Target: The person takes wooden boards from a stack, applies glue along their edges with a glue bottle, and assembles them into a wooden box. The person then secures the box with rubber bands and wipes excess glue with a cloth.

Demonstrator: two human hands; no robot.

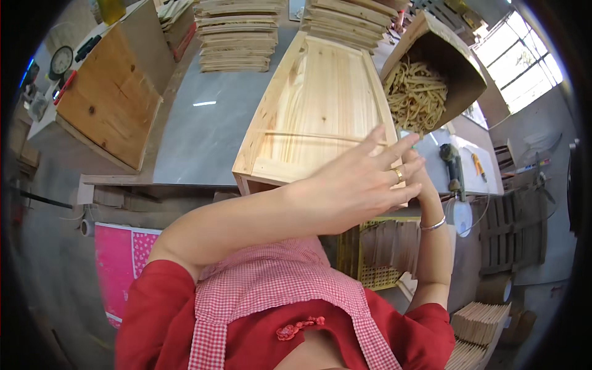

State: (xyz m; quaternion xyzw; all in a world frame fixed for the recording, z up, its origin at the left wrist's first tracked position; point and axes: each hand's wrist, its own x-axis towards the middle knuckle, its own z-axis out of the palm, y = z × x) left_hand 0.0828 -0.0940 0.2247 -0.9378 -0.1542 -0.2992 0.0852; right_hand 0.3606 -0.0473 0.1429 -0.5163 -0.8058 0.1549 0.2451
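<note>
A pale wooden panel [314,92] with raised strips along its edges lies on the table in front of me. My left hand [364,179], a ring on one finger, reaches across to the panel's near right corner. Its fingers are stretched and spread, with nothing seen in them. Behind it is my right hand [424,179], below which a bracelet circles the wrist. The left hand covers most of the right fingers, so I cannot tell whether they hold anything. Both hands are close together and overlap in view.
Stacks of thin wooden boards [237,37] stand at the back of the grey tabletop [203,123]. A carton [459,80] of curled wood-coloured strips leans at the right, near a dark power tool [453,166]. Below sits a yellow crate [379,277]; a wooden-sided cabinet [111,98] stands left.
</note>
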